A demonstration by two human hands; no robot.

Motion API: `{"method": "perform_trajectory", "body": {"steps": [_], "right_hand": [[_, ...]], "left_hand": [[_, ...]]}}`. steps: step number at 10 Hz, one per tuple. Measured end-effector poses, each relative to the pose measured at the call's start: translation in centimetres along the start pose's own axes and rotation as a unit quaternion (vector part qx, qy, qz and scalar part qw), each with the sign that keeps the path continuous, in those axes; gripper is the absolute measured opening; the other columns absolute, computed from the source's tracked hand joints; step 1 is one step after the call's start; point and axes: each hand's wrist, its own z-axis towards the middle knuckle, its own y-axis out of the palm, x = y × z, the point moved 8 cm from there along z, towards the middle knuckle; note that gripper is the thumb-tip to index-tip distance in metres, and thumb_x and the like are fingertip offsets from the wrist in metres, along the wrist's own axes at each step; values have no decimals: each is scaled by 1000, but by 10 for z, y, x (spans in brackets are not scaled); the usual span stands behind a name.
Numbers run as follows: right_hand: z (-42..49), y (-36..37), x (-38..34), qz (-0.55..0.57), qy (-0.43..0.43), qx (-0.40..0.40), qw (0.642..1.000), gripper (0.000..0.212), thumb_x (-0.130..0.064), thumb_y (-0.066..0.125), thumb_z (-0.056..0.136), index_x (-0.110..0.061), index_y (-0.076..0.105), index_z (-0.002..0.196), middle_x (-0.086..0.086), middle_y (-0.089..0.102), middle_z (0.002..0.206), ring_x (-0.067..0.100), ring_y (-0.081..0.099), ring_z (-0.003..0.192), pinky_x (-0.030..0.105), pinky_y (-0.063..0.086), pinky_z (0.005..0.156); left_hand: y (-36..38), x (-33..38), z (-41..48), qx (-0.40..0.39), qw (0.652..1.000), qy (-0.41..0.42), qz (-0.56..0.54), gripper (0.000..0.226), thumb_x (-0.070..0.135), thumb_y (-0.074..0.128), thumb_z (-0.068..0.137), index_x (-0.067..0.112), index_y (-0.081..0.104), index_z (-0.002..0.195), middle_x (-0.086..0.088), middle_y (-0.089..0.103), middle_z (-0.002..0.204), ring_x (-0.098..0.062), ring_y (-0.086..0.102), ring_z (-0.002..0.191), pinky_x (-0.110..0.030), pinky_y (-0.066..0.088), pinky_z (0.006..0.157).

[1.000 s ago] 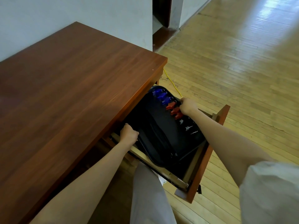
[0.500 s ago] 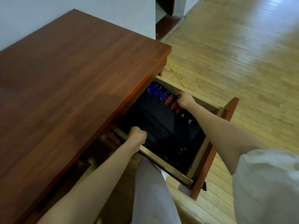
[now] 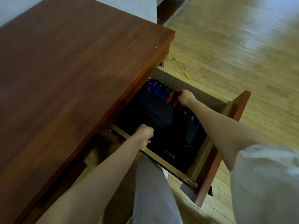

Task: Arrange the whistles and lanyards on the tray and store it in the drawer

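A black tray (image 3: 169,155) lies flat inside the open wooden drawer (image 3: 233,109) under the desk. Along its far edge sit blue whistles (image 3: 156,90), then red whistles (image 3: 169,98), then darker ones (image 3: 188,115) with metal rings. Black lanyards lie across the tray's middle, hard to make out in the shadow. My left hand (image 3: 144,134) is curled over the tray's near left rim, beside the drawer's side rail. My right hand (image 3: 186,97) grips the tray's far rim next to the red whistles.
The reddish-brown desk top (image 3: 72,70) overhangs the drawer's left part. The drawer front (image 3: 208,178) juts out over the wooden floor. A yellow cable (image 3: 178,63) runs along the floor behind the desk. My trouser leg (image 3: 152,191) stands just below the drawer.
The tray has sunk from a tilt above the drawer to lying flat inside it. Both hands went down with it, still on its rims.
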Motion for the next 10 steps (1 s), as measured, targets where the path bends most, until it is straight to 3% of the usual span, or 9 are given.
{"method": "perform_trajectory", "body": {"steps": [2, 4, 5, 6, 7, 8, 9, 10], "right_hand": [[16, 14, 21, 17, 14, -14, 1000, 43, -2, 39, 94, -13, 47, 134, 12, 63, 111, 16, 61, 66, 23, 46, 50], [29, 27, 24, -12, -25, -32, 999, 43, -10, 47, 93, -19, 47, 134, 16, 59, 119, 31, 63, 96, 34, 54, 68], [32, 27, 23, -64, -48, -22, 997, 47, -9, 45, 91, -19, 44, 137, 19, 50, 132, 35, 52, 114, 42, 49, 94], [30, 31, 22, -107, -83, -3, 991, 56, 0, 40, 89, -16, 39, 142, 17, 42, 143, 36, 37, 130, 40, 36, 108], [19, 27, 20, -108, -103, 14, 989, 55, 0, 40, 89, -14, 39, 143, 16, 41, 145, 35, 36, 133, 39, 32, 111], [6, 20, 19, -159, -127, 30, 979, 56, -4, 43, 90, -14, 36, 144, 14, 38, 147, 34, 33, 135, 42, 30, 112], [-24, 11, 14, -271, -138, 32, 952, 54, -14, 46, 92, -13, 32, 145, 13, 34, 149, 32, 26, 140, 45, 23, 115], [-53, 8, 15, -347, -153, 47, 924, 56, -17, 49, 92, -13, 30, 145, 11, 29, 152, 30, 19, 143, 46, 18, 117]], "left_hand": [[8, -6, 21, -19, 999, -28, 38, 50, -11, 41, 92, 2, 33, 140, -19, 35, 143, -32, 42, 127, -40, 44, 101], [17, -19, 39, -29, 997, -45, 51, 46, -14, 41, 90, 2, 42, 133, -19, 41, 137, -33, 46, 120, -40, 48, 97], [18, -21, 42, -25, 998, -51, 41, 44, -13, 41, 90, 2, 43, 132, -19, 40, 137, -33, 46, 121, -38, 48, 97], [19, -24, 45, -26, 998, -56, 32, 41, -11, 41, 91, 1, 44, 130, -18, 43, 134, -32, 48, 115, -36, 48, 93], [15, -24, 42, -16, 998, -55, 29, 38, -9, 40, 92, 0, 46, 128, -11, 51, 96, -21, 48, 77, -31, 48, 70], [10, -19, 38, 0, 998, -30, 63, 39, -3, 42, 92, -1, 44, 131, -15, 53, 111, -24, 50, 87, -31, 45, 79], [3, -13, 24, 32, 991, -14, 127, 45, 5, 44, 93, 0, 38, 137, -19, 40, 138, -31, 46, 114, -32, 43, 87], [-5, -11, 3, 85, 988, -5, 132, 45, 11, 41, 95, -1, 37, 138, -21, 26, 147, -37, 31, 134, -39, 32, 107]]}}
